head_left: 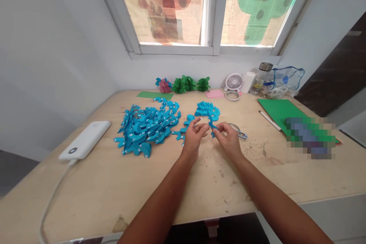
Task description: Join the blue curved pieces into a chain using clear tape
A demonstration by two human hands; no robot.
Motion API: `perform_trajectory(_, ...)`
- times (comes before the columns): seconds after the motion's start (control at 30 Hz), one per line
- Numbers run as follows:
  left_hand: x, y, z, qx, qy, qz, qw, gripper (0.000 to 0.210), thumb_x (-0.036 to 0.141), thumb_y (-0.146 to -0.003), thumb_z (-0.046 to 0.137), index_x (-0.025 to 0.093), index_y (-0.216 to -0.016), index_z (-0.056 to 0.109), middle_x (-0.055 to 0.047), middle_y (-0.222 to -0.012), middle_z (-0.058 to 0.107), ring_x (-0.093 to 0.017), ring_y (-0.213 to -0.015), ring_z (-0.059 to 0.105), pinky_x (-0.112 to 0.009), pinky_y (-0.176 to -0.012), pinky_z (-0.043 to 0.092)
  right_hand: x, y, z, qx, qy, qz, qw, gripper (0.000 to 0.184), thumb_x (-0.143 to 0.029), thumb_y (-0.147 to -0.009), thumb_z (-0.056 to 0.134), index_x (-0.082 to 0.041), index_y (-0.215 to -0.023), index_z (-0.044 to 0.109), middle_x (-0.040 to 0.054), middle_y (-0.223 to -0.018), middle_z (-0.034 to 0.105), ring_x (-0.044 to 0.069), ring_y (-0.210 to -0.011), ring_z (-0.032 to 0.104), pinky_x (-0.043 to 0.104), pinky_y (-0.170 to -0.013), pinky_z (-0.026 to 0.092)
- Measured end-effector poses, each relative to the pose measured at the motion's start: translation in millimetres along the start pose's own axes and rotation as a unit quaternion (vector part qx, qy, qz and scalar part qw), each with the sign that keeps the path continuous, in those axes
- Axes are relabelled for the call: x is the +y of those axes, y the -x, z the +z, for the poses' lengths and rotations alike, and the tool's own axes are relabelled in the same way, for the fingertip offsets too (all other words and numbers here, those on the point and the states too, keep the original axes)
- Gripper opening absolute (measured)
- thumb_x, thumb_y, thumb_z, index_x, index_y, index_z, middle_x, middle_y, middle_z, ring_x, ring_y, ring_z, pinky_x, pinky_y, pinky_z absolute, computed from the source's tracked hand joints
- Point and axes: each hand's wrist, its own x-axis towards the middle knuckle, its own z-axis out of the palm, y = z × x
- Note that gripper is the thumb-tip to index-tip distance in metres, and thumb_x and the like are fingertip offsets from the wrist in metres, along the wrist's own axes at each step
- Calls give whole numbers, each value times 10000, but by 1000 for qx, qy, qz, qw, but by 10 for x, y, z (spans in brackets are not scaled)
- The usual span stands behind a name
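My right hand (pixel 229 140) pinches a blue curved paper cutout (pixel 212 125) between thumb and fingers. Close beside it, my left hand (pixel 194 137) has thumb and fingertips drawn together at the cutout's left edge. Whatever those left fingers hold is too small to make out. A few blue cutouts (pixel 179 135) lie just left of my left hand, partly covered by it. Beyond both hands sits a neat row of overlapping blue cutouts (pixel 206 108). Farther left is a large heap of similar cutouts (pixel 148 122), many with small white squares on them.
A roll of tape (pixel 235 126) and a blue-handled tool (pixel 243 135) lie beside my right hand. Left stands a white power bank (pixel 88 139) with a cable. Rightward are a pen (pixel 269 120) and green sheets (pixel 276 106). Paper ornaments (pixel 188 83), a fan (pixel 233 82) and a bottle (pixel 260 79) line the back.
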Motion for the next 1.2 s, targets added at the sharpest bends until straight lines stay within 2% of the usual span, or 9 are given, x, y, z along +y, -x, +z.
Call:
perform_trajectory(0.17,-14,-17,-4,18,43,26,999,707,289,-574,746,178,-1189,416,-73,-900,652,-168,-830,615,-304,-740,455,-40,40,26,-13,68,-46,997,152,-292,-775,549,-192,-661,536,-1,-643,594,151,-633,535,287,-673,363)
perform_trajectory(0.37,-16,-10,-19,10,77,32,996,666,194,-581,683,176,-1186,405,-64,-857,658,-168,-746,632,-339,-724,480,-38,74,60,-28,107,-86,990,143,-268,-793,535,-194,-671,522,1,-663,602,154,-656,537,301,-692,345)
perform_trajectory(0.53,20,11,-6,32,65,46,996,602,119,-580,598,160,-1157,431,-54,-798,663,-153,-677,627,-305,-665,482,3,90,104,-66,114,-111,985,124,-255,-788,543,-195,-681,527,7,-661,598,158,-659,535,297,-676,349)
perform_trajectory(0.7,11,45,28,43,42,52,997,588,119,-601,566,165,-1172,432,-26,-724,658,-146,-650,618,-293,-659,475,18,104,134,-87,123,-117,982,94,-232,-778,550,-195,-691,548,9,-677,614,161,-675,543,301,-699,346)
perform_trajectory(0.87,-1,75,60,40,10,72,997,578,184,-624,636,185,-1171,450,16,-671,614,-137,-648,608,-258,-631,466,-41,104,109,-99,106,-114,983,94,-250,-751,568,-196,-675,553,7,-670,612,165,-691,551,306,-723,354)
perform_trajectory(0.97,18,74,52,52,-15,89,995,577,192,-618,656,195,-1166,474,32,-660,592,-115,-630,583,-216,-588,436,-83,80,52,-90,57,-92,990,130,-296,-767,548,-196,-684,556,12,-687,617,164,-693,556,308,-732,373)
perform_trajectory(1.03,35,77,47,52,-31,87,994,565,206,-615,664,197,-1155,497,27,-671,597,-108,-621,567,-198,-548,406,-80,47,13,-53,13,-52,997,159,-313,-791,508,-195,-703,566,20,-703,622,164,-698,556,303,-720,392)
perform_trajectory(1.13,50,100,56,-7,-42,58,997,523,225,-610,671,191,-1116,545,17,-668,606,-103,-595,543,-195,-514,378,-21,-20,-16,4,-59,25,998,170,-329,-780,504,-186,-744,588,27,-723,633,169,-712,563,289,-690,420)
perform_trajectory(1.2,50,125,74,-60,-39,43,997,503,218,-608,673,187,-1098,564,13,-658,609,-103,-600,539,-200,-530,384,30,-62,-18,8,-130,77,988,176,-340,-757,525,-182,-779,599,25,-735,640,166,-705,571,282,-672,434)
